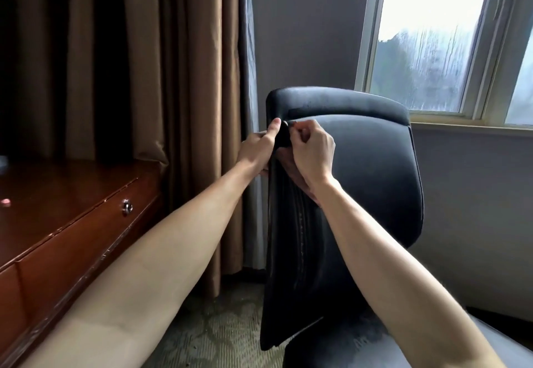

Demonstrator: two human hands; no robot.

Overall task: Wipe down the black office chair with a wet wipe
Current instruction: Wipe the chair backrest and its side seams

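- Two bare forearms reach forward from the bottom corners and meet at the left side edge of a black padded office chair (375,183).
- The chair's seat shows at the bottom right. Its tall backrest rises in the middle, with the side edge turned toward the camera.
- At the left stands a reddish-brown polished wooden table (57,200), which has a small round metal drawer lock (127,208) on its front.
- Patterned greenish carpet (216,330) covers the floor between table and chair.
- The left hand (259,148) grips the upper backrest edge. Its thumb lies over the front and its fingers wrap behind, out of sight.
- The right hand (313,151) is curled tight just beside it. Thumb and forefinger pinch at the same edge, close to the left thumb.
- No wet wipe can be made out; whether one is tucked inside either hand cannot be told.
- Behind the table hang long brown pleated curtains (178,79), with a grey drape (248,50) beside them.
- Farthest back are a grey wall (305,27) and a white-framed window (432,50) with streaked glass.
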